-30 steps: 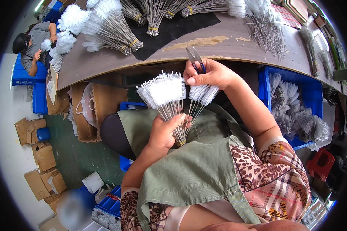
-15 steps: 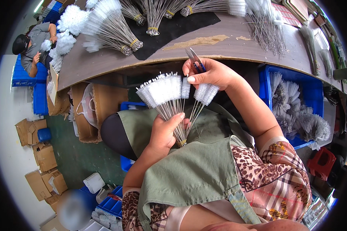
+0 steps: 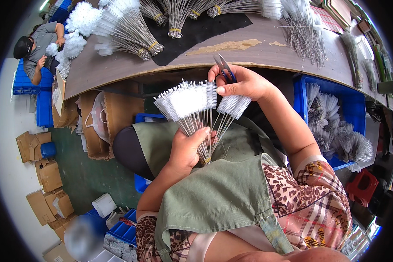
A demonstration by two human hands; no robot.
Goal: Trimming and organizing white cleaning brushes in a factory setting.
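My left hand [image 3: 185, 148] is closed around the thin wire stems of a bundle of white-bristled tube brushes [image 3: 183, 102], fanned out with the bristles up. A yellow band ties the stems near their lower end. A smaller cluster of the brushes [image 3: 233, 107] leans apart to the right, beneath my right hand [image 3: 246, 83]. That hand is closed on small scissors [image 3: 225, 70] with dark blue handles, their blades pointing up and away. Its thumb and forefinger are at the tip of a brush at the right edge of the main fan; whether they pinch it is unclear.
The table [image 3: 131, 72] beyond my hands bears several banded brush bundles [image 3: 126, 26] on a black mat [image 3: 201, 39]. To the right stands a blue bin [image 3: 299, 98] of brushes. Cardboard boxes [image 3: 118, 109] are at the left. A co-worker [image 3: 41, 39] handles white brushes at far left.
My right hand and the scissors have shifted slightly right, and the blades look more upright. The brush by its fingertips now lies closer against the main fan. My left hand keeps its hold.
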